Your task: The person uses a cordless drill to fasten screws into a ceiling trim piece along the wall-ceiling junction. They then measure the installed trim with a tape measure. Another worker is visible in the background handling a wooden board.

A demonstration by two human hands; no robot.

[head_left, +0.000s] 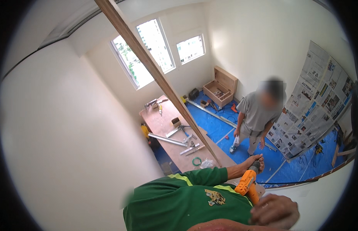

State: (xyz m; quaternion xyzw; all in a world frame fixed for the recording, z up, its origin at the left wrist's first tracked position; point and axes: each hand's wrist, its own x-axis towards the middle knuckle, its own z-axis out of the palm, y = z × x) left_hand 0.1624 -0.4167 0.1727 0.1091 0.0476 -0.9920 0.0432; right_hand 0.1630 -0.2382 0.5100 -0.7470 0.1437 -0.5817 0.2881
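An orange cordless drill [246, 183] lies across the front of my green shirt, its black chuck pointing away from me. My left hand [254, 162] is closed round the chuck end, and its fingertips come together there. Whether a bit or screw is between them is too small to see. Close to the lower end of the drill's handle, my right hand [275, 211] is bent and smeared by motion. I cannot make out whether it touches the handle or holds anything.
A wooden post [156, 71] slants close in front. Below stands a worktable [173, 115] with metal bars, hand tools and green wire. A person in grey [258, 111] stands on blue sheeting [210, 123]. Beyond are an open wooden chest [221, 96] and a newspaper-covered panel [312, 104].
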